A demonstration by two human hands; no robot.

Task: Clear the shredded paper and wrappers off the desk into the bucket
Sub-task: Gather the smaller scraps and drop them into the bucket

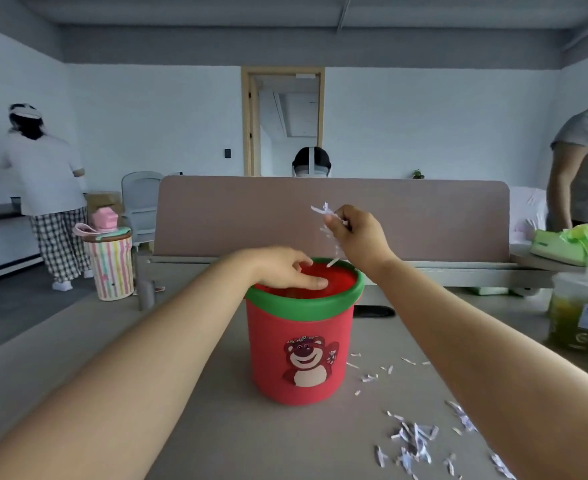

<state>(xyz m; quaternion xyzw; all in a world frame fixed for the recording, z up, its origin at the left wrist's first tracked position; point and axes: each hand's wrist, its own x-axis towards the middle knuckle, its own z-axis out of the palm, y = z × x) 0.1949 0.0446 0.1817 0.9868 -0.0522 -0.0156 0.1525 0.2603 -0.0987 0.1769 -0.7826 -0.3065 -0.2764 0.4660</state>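
Note:
A red bucket (303, 344) with a green rim and a bear picture stands upright in the middle of the grey desk (216, 427). My left hand (285, 268) rests over the bucket's near-left rim, fingers spread, holding nothing. My right hand (356, 237) hovers above the bucket's far-right rim, pinched on a tuft of shredded paper (323, 211); a few strips fall from it toward the opening. More shredded paper (413, 441) lies scattered on the desk to the right of the bucket, under my right forearm.
A pink divider panel (330, 216) stands behind the desk. A plastic drink cup (578, 313) sits at the desk's right edge, with a green bag (572, 242) behind it. A striped bin (110, 263) stands on the floor at left. Three people are in the room.

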